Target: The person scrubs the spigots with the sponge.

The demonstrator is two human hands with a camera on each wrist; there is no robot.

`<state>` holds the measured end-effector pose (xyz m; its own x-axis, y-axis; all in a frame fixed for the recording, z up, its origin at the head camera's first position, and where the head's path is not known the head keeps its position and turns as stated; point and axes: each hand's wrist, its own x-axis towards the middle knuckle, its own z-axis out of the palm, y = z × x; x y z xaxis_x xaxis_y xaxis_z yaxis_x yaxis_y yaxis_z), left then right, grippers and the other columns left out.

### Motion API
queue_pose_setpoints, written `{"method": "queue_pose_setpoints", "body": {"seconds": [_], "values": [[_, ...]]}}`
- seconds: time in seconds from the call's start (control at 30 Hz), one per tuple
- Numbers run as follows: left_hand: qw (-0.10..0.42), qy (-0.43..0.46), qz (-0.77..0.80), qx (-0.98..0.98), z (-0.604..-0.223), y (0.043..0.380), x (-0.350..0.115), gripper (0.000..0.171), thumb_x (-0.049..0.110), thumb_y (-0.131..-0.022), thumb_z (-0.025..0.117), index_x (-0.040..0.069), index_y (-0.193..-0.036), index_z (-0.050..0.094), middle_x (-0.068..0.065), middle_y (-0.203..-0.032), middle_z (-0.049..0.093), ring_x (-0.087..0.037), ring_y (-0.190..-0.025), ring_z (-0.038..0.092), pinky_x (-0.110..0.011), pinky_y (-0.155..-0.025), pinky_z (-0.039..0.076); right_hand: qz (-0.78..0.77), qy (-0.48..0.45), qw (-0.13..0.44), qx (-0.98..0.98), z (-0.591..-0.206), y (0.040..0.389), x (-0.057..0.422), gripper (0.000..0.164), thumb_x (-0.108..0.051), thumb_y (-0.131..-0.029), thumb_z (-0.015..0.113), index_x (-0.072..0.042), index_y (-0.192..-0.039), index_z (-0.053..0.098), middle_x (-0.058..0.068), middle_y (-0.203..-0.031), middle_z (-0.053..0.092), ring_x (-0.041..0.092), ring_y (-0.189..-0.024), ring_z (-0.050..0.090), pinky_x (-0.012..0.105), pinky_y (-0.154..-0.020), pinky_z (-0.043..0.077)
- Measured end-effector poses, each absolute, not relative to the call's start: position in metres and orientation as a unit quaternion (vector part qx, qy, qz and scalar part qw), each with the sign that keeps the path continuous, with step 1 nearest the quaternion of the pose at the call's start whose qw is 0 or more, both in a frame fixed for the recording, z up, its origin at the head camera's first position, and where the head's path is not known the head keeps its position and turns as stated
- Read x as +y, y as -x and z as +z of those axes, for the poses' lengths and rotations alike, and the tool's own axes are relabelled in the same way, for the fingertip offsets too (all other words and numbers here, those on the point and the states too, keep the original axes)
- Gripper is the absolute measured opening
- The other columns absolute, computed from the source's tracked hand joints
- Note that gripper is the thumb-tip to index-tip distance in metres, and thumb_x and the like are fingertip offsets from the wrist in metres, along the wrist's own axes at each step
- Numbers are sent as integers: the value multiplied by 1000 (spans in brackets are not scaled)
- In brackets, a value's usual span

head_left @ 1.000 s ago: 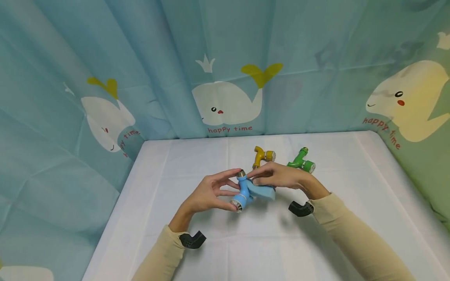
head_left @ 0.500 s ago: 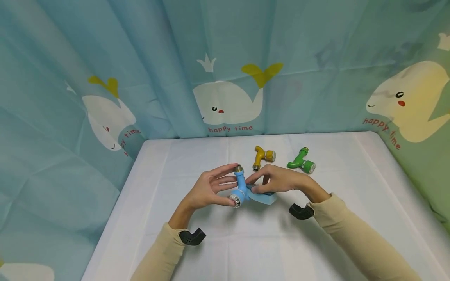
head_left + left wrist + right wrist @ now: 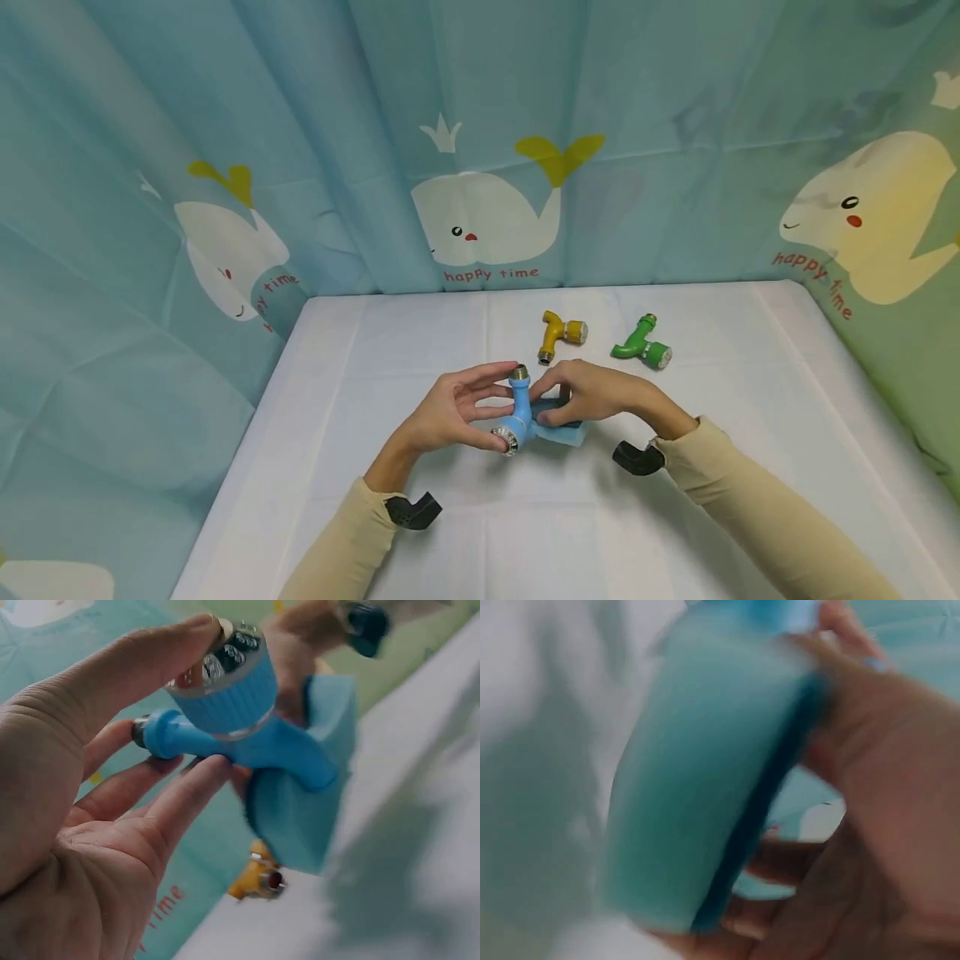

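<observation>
Between both hands, above the table, is a blue faucet (image 3: 521,406) with a threaded metal end pointing up and a clear-capped knob towards the viewer. My left hand (image 3: 452,414) grips it, thumb on the knob (image 3: 225,690) and a fingertip at the threaded end. A light blue sponge (image 3: 300,802) with a darker layer lies against the faucet's spout side. My right hand (image 3: 592,392) holds this sponge, its fingers and thumb on the dark layer. The right wrist view is blurred, with the sponge (image 3: 690,772) filling its middle.
Behind the hands a yellow faucet (image 3: 555,335) and a green faucet (image 3: 642,343) lie on the white-covered table (image 3: 405,333). A blue curtain (image 3: 637,208) with whale prints hangs along the table's back and sides.
The blue faucet and left hand rose slightly left, then came back down and right. The right hand moved a little lower with the sponge, bringing the yellow faucet into full view.
</observation>
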<state>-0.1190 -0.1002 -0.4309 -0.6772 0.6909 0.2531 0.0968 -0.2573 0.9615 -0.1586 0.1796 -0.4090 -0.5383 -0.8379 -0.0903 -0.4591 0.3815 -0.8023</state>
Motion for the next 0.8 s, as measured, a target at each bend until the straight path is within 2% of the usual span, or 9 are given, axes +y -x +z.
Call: {"method": "queue_pose_setpoints", "body": {"seconds": [0.1, 0.23, 0.33, 0.47, 0.53, 0.63, 0.73, 0.8], "values": [[201, -338, 721, 571, -431, 118, -101, 94, -4, -76, 89, -6, -154, 37, -20, -158, 39, -29, -132, 54, -48, -105, 49, -395, 387, 248, 795, -408, 159, 181, 32, -22, -99, 70, -13, -129, 72, -1, -127, 70, 17, -110, 65, 35, -87, 57], [181, -340, 735, 558, -426, 118, -103, 96, -2, -74, 91, -8, -153, 37, -22, -157, 40, -30, -131, 55, -49, -104, 49, -435, 360, 294, 771, -413, 161, 184, 35, -22, -103, 65, -16, -137, 67, -1, -134, 67, 21, -122, 63, 37, -95, 56], [182, -347, 736, 553, -423, 119, -103, 96, -2, -75, 90, -8, -153, 36, -20, -156, 41, -29, -131, 55, -49, -105, 49, -454, 342, 293, 769, -418, 163, 189, 36, -22, -103, 65, -15, -138, 66, 4, -135, 65, 25, -120, 63, 37, -95, 55], [161, -341, 750, 544, -420, 120, -105, 97, -1, -75, 90, -8, -154, 35, -18, -156, 43, -27, -131, 55, -48, -105, 49, -567, 247, 309, 722, -421, 162, 192, 43, -24, -105, 61, -11, -146, 58, 16, -139, 56, 31, -109, 60, 41, -86, 58], [136, -330, 764, 538, -419, 121, -106, 95, 0, -74, 91, -9, -152, 38, -18, -154, 46, -28, -129, 57, -48, -103, 50, -630, 201, 342, 667, -426, 158, 190, 46, -26, -107, 56, -13, -151, 52, 20, -139, 50, 32, -108, 58, 43, -86, 58], [113, -315, 781, 527, -419, 123, -106, 91, 1, -74, 92, -10, -149, 42, -19, -151, 49, -30, -128, 58, -49, -102, 51, -678, 165, 380, 607, -435, 151, 186, 43, -26, -108, 52, -21, -152, 50, 20, -137, 47, 31, -106, 58, 43, -86, 58], [107, -299, 802, 506, -419, 125, -105, 88, 0, -74, 92, -9, -147, 44, -17, -149, 50, -31, -128, 58, -48, -103, 51, -713, 141, 363, 583, -442, 148, 185, 41, -27, -108, 51, -23, -149, 52, 18, -134, 47, 29, -104, 58, 40, -83, 58], [99, -285, 818, 489, -419, 127, -105, 89, 0, -73, 92, -5, -148, 44, -16, -150, 49, -30, -128, 57, -44, -104, 51, -730, 133, 342, 577, -443, 149, 183, 45, -29, -107, 53, -19, -151, 49, 17, -135, 46, 29, -104, 58, 39, -82, 58]]}}
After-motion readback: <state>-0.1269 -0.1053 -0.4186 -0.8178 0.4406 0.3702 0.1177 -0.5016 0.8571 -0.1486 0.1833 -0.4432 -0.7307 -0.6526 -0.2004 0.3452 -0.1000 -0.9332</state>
